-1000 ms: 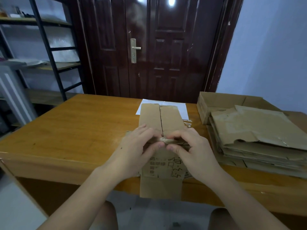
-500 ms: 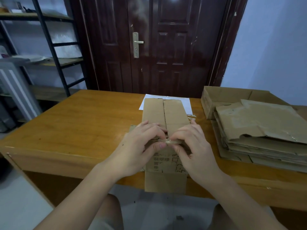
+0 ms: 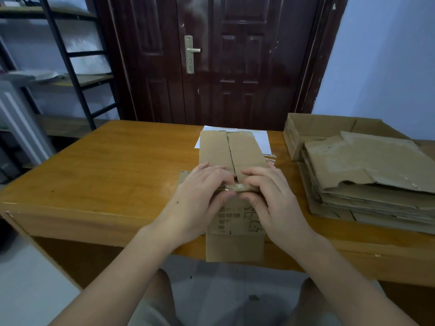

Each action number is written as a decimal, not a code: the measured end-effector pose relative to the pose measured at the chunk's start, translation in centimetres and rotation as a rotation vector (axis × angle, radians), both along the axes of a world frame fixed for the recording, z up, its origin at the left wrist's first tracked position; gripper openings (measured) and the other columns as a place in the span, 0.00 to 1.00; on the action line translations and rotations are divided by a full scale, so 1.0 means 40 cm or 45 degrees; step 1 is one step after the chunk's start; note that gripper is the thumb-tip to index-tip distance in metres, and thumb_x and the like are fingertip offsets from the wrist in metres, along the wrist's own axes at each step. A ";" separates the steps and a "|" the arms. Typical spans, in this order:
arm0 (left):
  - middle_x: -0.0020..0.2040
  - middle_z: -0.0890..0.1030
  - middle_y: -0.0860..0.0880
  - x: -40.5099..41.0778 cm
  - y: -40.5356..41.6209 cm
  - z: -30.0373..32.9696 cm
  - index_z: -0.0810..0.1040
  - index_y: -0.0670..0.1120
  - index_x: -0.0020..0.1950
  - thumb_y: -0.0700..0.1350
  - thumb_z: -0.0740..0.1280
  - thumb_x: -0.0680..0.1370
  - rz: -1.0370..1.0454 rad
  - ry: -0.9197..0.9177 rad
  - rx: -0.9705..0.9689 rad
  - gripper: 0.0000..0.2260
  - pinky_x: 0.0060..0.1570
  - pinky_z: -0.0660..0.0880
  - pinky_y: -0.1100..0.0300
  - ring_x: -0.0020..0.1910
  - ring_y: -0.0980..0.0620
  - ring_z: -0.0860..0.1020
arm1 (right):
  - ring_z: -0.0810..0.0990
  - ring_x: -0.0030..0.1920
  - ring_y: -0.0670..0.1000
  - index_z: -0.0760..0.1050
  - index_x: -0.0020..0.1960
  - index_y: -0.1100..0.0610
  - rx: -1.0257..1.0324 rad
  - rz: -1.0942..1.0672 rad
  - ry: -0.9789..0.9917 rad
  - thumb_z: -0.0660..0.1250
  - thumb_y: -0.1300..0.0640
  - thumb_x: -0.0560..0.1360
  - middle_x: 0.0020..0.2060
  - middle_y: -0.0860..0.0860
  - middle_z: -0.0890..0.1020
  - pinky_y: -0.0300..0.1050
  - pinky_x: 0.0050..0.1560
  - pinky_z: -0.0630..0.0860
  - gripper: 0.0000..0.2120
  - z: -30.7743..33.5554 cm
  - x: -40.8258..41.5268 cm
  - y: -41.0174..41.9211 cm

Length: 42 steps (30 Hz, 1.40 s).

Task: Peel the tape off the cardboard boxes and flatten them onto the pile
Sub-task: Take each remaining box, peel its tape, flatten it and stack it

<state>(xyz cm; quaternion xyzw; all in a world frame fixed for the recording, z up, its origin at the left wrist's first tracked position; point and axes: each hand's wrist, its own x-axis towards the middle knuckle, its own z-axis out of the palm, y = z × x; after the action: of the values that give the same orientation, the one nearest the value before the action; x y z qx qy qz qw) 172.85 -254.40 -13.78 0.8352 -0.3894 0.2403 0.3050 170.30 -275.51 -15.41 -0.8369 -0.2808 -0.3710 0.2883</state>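
Behind the wooden counter [image 3: 98,175] a dark door is seen. On it the cardboard box [image 3: 231,158] is laid with its long axis running away from the person; a crumpled tape strip [image 3: 237,187] is pinched crosswise by left hand [image 3: 200,198] and right hand [image 3: 270,196], equally near. Flattened pile [image 3: 367,175] is kept to the right.

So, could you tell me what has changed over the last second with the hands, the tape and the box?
Very little. The left hand and right hand still pinch the bunched tape at the middle of the cardboard box; no clear peeling progress shows. The camera view shifted slightly. The box still overhangs the table edge, and the flattened pile at right is unchanged.
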 end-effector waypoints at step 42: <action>0.63 0.80 0.53 0.009 -0.001 -0.021 0.78 0.50 0.54 0.59 0.67 0.80 -0.075 0.013 -0.063 0.14 0.78 0.59 0.53 0.73 0.53 0.72 | 0.74 0.68 0.54 0.72 0.57 0.54 -0.095 0.057 0.001 0.67 0.56 0.81 0.64 0.53 0.78 0.65 0.75 0.62 0.07 -0.021 0.004 -0.010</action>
<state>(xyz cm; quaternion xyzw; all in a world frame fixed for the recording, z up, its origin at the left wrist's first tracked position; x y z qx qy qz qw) 173.20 -254.46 -14.64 0.8166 -0.4064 0.2366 0.3346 170.48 -275.92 -16.25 -0.8408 -0.3130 -0.3533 0.2651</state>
